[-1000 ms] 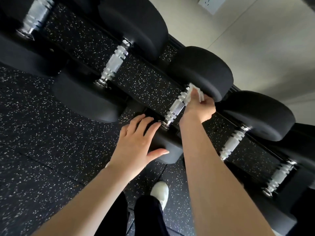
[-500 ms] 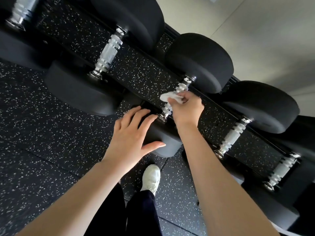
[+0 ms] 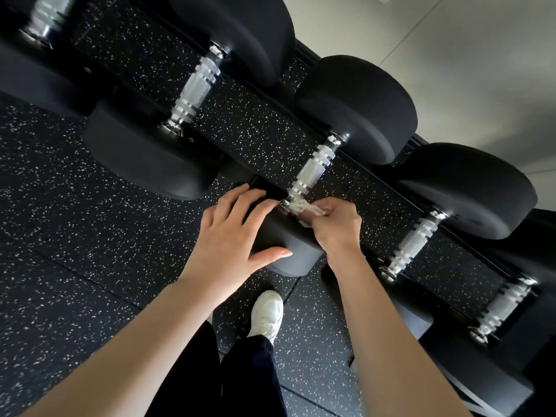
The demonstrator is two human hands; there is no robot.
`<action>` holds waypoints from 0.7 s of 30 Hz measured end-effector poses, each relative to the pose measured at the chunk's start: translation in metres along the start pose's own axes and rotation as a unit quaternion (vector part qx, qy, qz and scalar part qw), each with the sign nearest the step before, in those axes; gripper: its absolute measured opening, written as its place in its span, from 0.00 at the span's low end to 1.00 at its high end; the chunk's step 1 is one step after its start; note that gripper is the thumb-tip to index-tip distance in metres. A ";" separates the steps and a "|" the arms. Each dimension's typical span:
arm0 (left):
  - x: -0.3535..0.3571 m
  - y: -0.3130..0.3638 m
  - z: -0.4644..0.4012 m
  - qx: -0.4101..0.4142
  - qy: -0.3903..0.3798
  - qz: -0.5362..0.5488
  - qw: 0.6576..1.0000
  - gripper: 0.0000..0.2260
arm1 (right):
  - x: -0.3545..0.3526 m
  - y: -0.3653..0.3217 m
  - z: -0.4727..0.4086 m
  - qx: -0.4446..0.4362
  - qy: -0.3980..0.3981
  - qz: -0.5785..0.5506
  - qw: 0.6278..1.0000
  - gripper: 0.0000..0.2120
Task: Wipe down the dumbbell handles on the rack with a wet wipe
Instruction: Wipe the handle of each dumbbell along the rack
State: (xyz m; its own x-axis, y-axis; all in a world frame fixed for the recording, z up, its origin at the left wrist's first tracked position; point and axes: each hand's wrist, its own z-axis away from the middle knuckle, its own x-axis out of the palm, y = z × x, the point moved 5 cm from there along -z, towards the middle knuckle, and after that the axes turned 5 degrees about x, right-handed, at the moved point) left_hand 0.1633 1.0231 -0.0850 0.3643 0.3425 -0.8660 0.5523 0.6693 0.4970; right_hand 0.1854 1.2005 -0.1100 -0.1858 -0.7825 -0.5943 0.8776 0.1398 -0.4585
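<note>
While your white shoe (image 3: 266,314) stands on the speckled floor (image 3: 75,266) just below, your left hand (image 3: 231,236) rests spread and flat on the near head of the dumbbell (image 3: 288,251), fingers straight, thumb laid along the head's lower edge, steadying it much as it did a second ago. Your right hand (image 3: 338,224) pinches the wet wipe (image 3: 302,207), bunched between curled fingers, against the near end of that dumbbell's handle (image 3: 316,170), right at the collar where the handle meets the near head. That is the change worth noting: a second ago the wipe sat at the far end, up by the far head, and it has since travelled the whole length toward you, so the knurled middle now shows bare and this handle looks about done (one full pass, at least). Beyond it, the handle to the left (image 3: 197,88) and the two to the right (image 3: 413,245) (image 3: 502,305) lie untouched on the rack (image 3: 258,127) for now, and my guess is one of them comes next.
</note>
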 end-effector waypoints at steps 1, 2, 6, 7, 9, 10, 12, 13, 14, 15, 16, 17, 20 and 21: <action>0.000 0.000 0.000 0.000 0.000 0.002 1.000 0.31 | 0.001 0.004 -0.002 0.004 0.005 -0.012 1.000 0.08; 0.000 0.000 0.000 -0.001 0.001 0.003 1.000 0.31 | 0.003 0.007 -0.002 0.010 0.005 -0.032 0.999 0.08; 0.001 0.001 0.001 0.001 0.002 0.005 1.000 0.30 | 0.011 0.016 0.001 0.032 -0.021 -0.109 0.993 0.06; 0.001 0.000 0.001 0.000 0.003 0.005 1.000 0.30 | 0.012 0.017 0.002 0.032 -0.028 -0.118 0.992 0.08; 0.001 0.001 0.000 0.001 0.005 0.004 1.000 0.30 | 0.014 0.017 0.001 0.034 -0.030 -0.123 0.991 0.11; 0.001 0.001 0.000 0.000 0.007 0.003 1.000 0.30 | 0.014 0.016 0.001 0.039 -0.029 -0.125 0.991 0.12; 0.001 0.001 0.000 -0.001 0.010 0.003 1.000 0.30 | 0.015 0.014 -0.002 0.047 -0.021 -0.118 0.992 0.11; 0.001 0.001 0.000 -0.002 0.011 0.003 1.000 0.30 | 0.014 0.013 -0.003 0.049 -0.017 -0.111 0.992 0.10; 0.002 0.002 0.000 -0.002 0.011 0.003 1.000 0.30 | 0.014 0.012 -0.005 0.051 -0.016 -0.111 0.992 0.09; 0.002 0.002 0.001 -0.002 0.010 0.002 1.000 0.30 | 0.013 0.013 -0.007 0.055 -0.021 -0.119 0.991 0.09; 0.002 0.002 0.001 -0.001 0.009 0.000 1.000 0.30 | 0.013 0.013 -0.008 0.059 -0.027 -0.133 0.989 0.09; 0.002 0.002 0.001 -0.001 0.008 -0.002 1.000 0.30 | 0.011 0.014 -0.010 0.062 -0.030 -0.148 0.987 0.09; 0.001 0.002 0.001 -0.005 0.005 0.004 1.000 0.30 | 0.007 0.014 -0.015 0.073 -0.015 -0.219 0.973 0.09; 0.001 0.002 0.000 -0.006 0.003 0.007 1.000 0.30 | 0.004 0.012 -0.017 0.074 -0.004 -0.242 0.967 0.09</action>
State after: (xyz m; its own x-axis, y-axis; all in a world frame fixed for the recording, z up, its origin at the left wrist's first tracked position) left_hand 0.1651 1.0244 -0.0854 0.3676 0.3563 -0.8590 0.5375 0.6724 0.5089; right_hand 0.1872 1.2091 -0.1294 -0.5889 -0.7386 -0.3281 0.7415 -0.3323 -0.5829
